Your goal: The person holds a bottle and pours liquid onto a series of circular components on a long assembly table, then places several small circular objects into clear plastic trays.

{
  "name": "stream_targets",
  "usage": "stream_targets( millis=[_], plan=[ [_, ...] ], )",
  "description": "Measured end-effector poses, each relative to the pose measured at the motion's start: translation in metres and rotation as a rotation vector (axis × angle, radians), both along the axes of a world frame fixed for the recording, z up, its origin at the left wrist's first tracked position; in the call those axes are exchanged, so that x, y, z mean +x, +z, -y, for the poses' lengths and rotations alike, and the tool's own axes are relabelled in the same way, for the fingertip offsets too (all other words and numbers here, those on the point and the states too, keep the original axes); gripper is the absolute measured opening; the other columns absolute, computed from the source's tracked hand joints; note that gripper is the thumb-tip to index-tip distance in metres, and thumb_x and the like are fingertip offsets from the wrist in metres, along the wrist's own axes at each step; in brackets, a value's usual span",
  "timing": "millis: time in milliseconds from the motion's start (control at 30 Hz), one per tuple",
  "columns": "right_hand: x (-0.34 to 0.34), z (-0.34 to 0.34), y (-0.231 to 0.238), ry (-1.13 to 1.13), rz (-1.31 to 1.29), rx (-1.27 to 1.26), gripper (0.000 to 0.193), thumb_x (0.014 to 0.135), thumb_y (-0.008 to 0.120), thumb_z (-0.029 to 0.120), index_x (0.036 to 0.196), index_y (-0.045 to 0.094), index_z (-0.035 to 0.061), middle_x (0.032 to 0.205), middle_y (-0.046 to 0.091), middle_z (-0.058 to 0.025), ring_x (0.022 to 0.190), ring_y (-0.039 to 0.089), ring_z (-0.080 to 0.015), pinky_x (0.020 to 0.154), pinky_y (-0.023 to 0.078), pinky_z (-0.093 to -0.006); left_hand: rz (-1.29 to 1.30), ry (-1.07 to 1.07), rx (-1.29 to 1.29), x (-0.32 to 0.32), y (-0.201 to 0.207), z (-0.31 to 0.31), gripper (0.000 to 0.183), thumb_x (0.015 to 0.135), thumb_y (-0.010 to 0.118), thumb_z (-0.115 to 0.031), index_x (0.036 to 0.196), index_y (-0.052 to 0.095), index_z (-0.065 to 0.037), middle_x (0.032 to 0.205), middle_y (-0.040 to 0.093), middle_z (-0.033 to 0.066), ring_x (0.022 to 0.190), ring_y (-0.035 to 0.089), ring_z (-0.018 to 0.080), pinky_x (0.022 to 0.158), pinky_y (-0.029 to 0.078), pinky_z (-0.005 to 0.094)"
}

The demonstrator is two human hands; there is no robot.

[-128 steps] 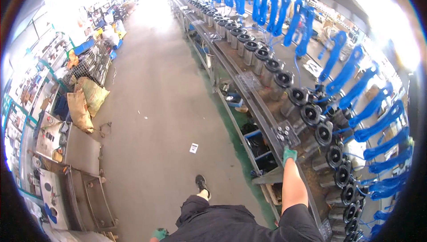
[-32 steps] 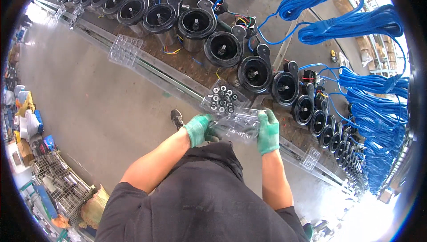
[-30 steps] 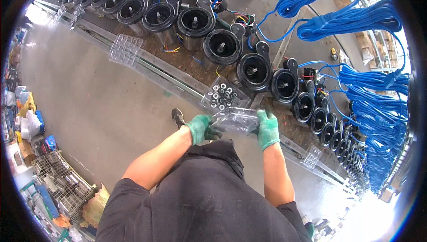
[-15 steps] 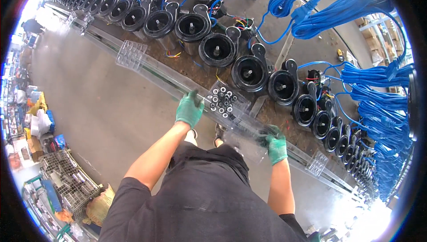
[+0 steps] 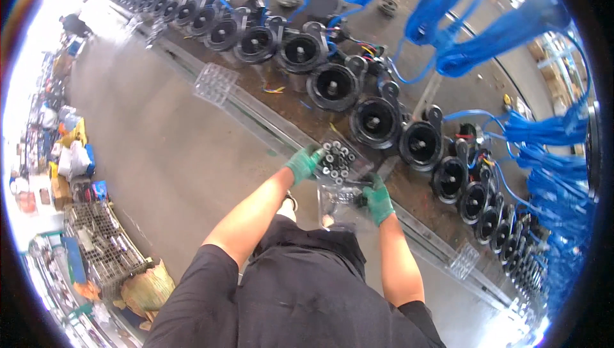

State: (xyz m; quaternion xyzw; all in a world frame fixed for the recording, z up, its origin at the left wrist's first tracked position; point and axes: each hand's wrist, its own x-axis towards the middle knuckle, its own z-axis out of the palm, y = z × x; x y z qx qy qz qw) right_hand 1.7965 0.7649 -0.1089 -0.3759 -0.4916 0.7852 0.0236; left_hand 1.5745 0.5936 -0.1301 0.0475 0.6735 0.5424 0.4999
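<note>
My left hand, in a green glove, is closed at the near left edge of a clear plastic tray. That tray is heaped with small black-and-white rings and rests over the rail. My right hand, gloved alike, is at the tray's near right corner, its dark fingers pointing left; blur hides their grip. Between the hands, on the near side, is a clear plastic piece. Beyond the tray stand black round motor housings with metal shafts in their middles.
A long metal rail runs diagonally past me, with clear divided trays on it. Bundled blue cables hang on the right. Wire baskets of parts stand on the floor at the left.
My right hand has moved left along the rail to the tray's corner. My left hand has moved slightly right, against the tray. The whole view has shifted a little.
</note>
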Motion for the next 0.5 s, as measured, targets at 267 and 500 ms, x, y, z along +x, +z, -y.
stream_targets(
  millis=[267,500],
  plan=[
    [-0.021,0.022,-0.006,0.077,-0.003,0.046,0.047,0.086,0.049,-0.008,0.132,0.053,0.0028,0.098,0.066,-0.0081,0.069,0.063,-0.0155,0.057,0.054,-0.0311,0.564,0.103,0.459,-0.005,-0.012,0.061,0.070,0.102,0.069,-0.035,0.160,0.035,-0.018,0.141,0.063,0.0057,0.115,0.068,0.0234,0.087,0.062,0.0466],
    [-0.091,0.073,0.051,0.366,0.070,0.072,0.055,0.086,0.049,-0.008,0.139,0.055,0.0019,0.097,0.069,-0.0124,0.065,0.068,-0.0194,0.053,0.054,-0.0334,0.507,0.124,0.727,-0.042,0.056,0.139,0.066,0.103,0.064,-0.033,0.159,0.035,-0.012,0.157,0.050,0.0119,0.138,0.056,0.0299,0.109,0.053,0.0498]
  ],
)
